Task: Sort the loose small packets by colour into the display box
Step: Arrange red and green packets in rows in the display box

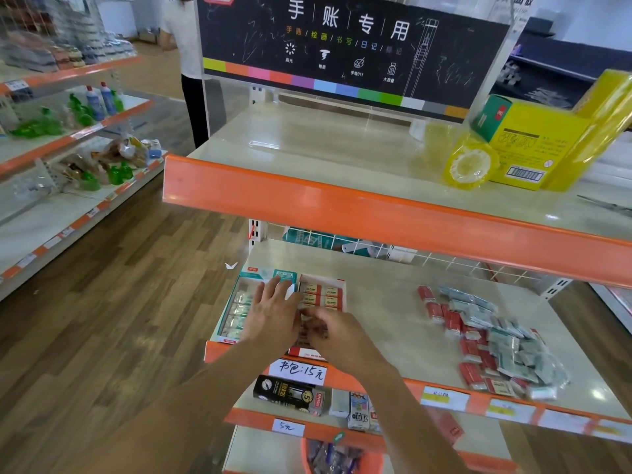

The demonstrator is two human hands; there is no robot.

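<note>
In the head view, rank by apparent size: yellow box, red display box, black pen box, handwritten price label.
1. Yellow box, though nearer the camera.
2. Red display box, partly hidden by hands.
3. Black pen box.
4. Handwritten price label.

Glossy cream shelf (393, 302); shiny film-wrapped packets (492, 340); cardboard box (321, 295); matt wood-grain floor (119, 302); paper price tag (301, 371).

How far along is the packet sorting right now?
Partly done. The display box already has teal packets in its left section and red packets in its right. Both hands work over the red section: the left hand lies spread, while the right hand is blurred, so its grip is unclear. A large mixed pile of loose packets still waits on the shelf to the right.
</note>
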